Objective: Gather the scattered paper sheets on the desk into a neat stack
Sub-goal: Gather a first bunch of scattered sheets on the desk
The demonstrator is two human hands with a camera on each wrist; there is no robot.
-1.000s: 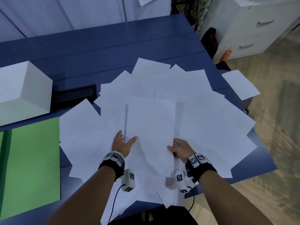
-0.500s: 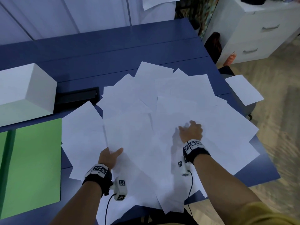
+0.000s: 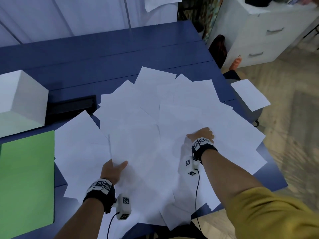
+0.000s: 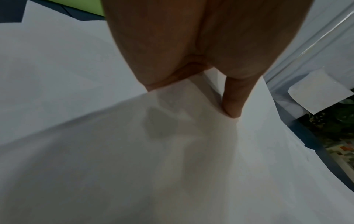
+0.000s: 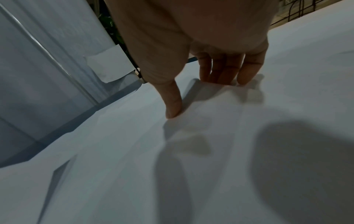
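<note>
Several white paper sheets (image 3: 172,104) lie fanned and overlapping across the blue desk (image 3: 103,54). My left hand (image 3: 114,168) grips one sheet (image 3: 138,152) at its near left edge. The left wrist view shows the thumb (image 4: 232,100) on top and the other fingers hidden beneath that sheet (image 4: 172,151). My right hand (image 3: 202,135) rests further right on the spread. In the right wrist view its thumb (image 5: 172,104) and fingertips (image 5: 245,72) press down on a sheet (image 5: 210,106) whose edge lifts slightly between them.
A green folder (image 3: 25,178) lies at the near left, with a white box (image 3: 20,100) and a black flat object (image 3: 70,105) behind it. One loose sheet (image 3: 250,94) rests off the desk's right edge. A white drawer cabinet (image 3: 259,31) stands at the far right.
My right hand let go of the held sheet and moved forward and right onto the spread. My left hand carried that sheet a little left and nearer.
</note>
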